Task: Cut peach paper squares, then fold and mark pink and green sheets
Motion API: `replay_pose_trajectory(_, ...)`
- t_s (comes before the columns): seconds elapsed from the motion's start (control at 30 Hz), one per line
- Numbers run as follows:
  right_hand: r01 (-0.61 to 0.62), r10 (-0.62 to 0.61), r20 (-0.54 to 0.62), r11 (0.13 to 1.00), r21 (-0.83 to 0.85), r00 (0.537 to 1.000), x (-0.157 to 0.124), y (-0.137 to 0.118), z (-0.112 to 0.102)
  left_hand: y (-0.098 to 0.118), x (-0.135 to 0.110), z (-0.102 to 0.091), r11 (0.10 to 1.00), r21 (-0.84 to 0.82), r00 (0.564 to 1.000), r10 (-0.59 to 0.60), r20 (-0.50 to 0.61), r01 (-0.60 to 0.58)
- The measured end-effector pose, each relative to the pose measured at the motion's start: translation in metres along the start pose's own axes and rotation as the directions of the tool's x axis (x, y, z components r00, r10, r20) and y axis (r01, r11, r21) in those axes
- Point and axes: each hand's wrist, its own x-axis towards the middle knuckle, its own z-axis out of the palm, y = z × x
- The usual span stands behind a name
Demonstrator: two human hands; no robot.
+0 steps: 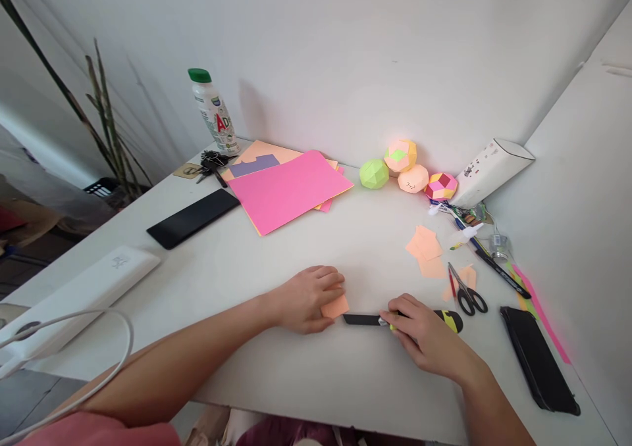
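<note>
Plainly, the small orange paper square [334, 306] is light, thin and floppy. It would crease or slide at a slight push, so it is better pinned flat or pinched at an edge than gripped. It lies on the white desk [355, 373] near the front edge, under the fingertips of the left hand [306, 298], whose fingers are curled down and held close together on the square's left part. Just to its right, touching it or nearly so, lies a black cutter [363, 319] with a yellow-and-black tail. This looks stiff and hard, and is safest taken by the body, away from the front end. The right hand [427, 341] is closed over the cutter's middle, fingers wrapped around it, holding it low against the desk. Scissors [467, 295] and loose orange scraps [424, 245] lie further right.
</note>
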Motion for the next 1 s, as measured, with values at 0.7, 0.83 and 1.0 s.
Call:
replay_pose_trajectory(0.7,-0.016,0.016,0.008,1.0,0.004,1.0,-0.0001,-0.0015,-0.0002,0.0004,-0.0006,0.0005,1.0,0.03,1.0,0.008,0.015,-0.009)
replay_pose_trajectory(0.83,-0.017,0.017,0.001,1.0,0.0,1.0,0.0002,-0.0017,-0.0001,0.0001,-0.0007,0.0008,1.0,0.03,1.0,0.008,0.01,-0.008)
replay_pose_trajectory(1.0,-0.022,0.022,0.013,1.0,0.003,1.0,0.0004,-0.001,-0.0004,-0.0002,-0.0012,0.0007,0.999,0.033,1.0,0.006,0.019,-0.007)
